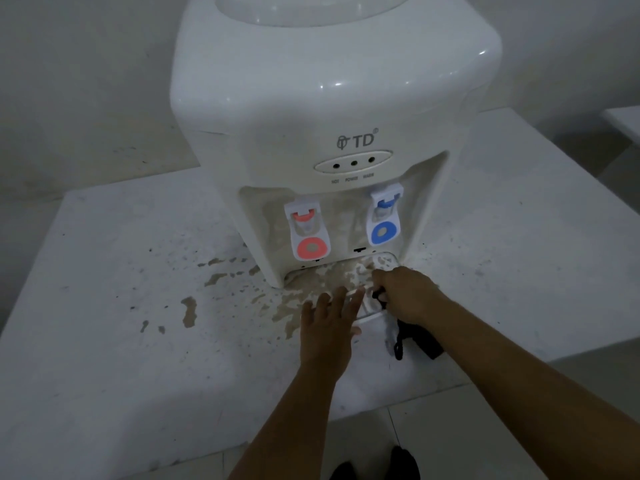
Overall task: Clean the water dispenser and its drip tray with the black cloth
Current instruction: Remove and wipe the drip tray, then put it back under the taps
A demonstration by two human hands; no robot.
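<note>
A white tabletop water dispenser stands on a white counter, with a red tap and a blue tap in its stained recess. Below the taps sits the drip tray, spattered with brown stains. My right hand rests on the tray's right part, shut on the black cloth, whose tail hangs down under my wrist. My left hand lies flat, fingers spread, at the tray's front edge and holds nothing.
Brown dried splashes cover the white counter left of the dispenser's base. The counter's front edge runs below my forearms, with tiled floor and dark shoes beneath. A grey wall stands behind.
</note>
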